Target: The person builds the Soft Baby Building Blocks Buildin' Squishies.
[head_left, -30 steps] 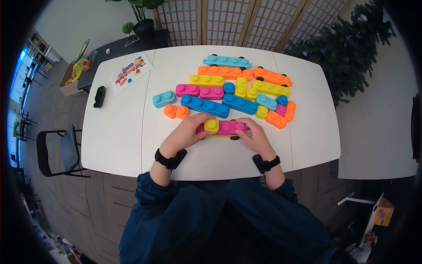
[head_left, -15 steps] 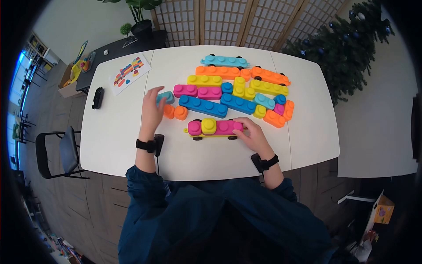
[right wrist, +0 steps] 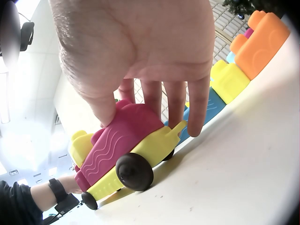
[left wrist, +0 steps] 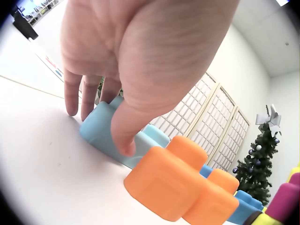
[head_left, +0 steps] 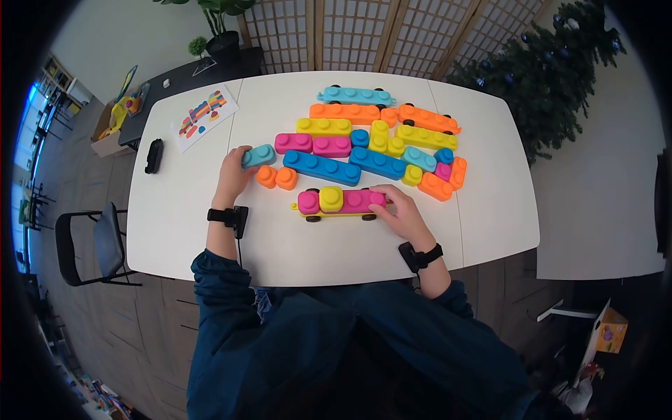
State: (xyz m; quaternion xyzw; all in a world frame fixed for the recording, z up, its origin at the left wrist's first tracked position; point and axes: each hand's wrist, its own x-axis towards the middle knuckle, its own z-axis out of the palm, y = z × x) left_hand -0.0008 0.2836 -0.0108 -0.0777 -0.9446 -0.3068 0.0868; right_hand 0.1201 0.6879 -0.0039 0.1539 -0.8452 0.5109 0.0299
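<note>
My left hand has its thumb and fingers on either side of a light blue block, which sits on the table; the left wrist view shows the thumb against the near side of this block. My right hand grips the right end of a wheeled yellow base carrying pink blocks. A yellow block and a pink stud block are at its left. In the right wrist view the thumb lies on the pink block, the fingers behind it.
Two small orange blocks sit just right of my left hand. Beyond the wheeled base lie several blue, pink, yellow and orange blocks, with wheeled orange and light blue bases at the back. A picture sheet and a black object are at the left.
My left hand has left the wheeled base, moved left and come round the light blue block. My right hand remains at the base's right end.
</note>
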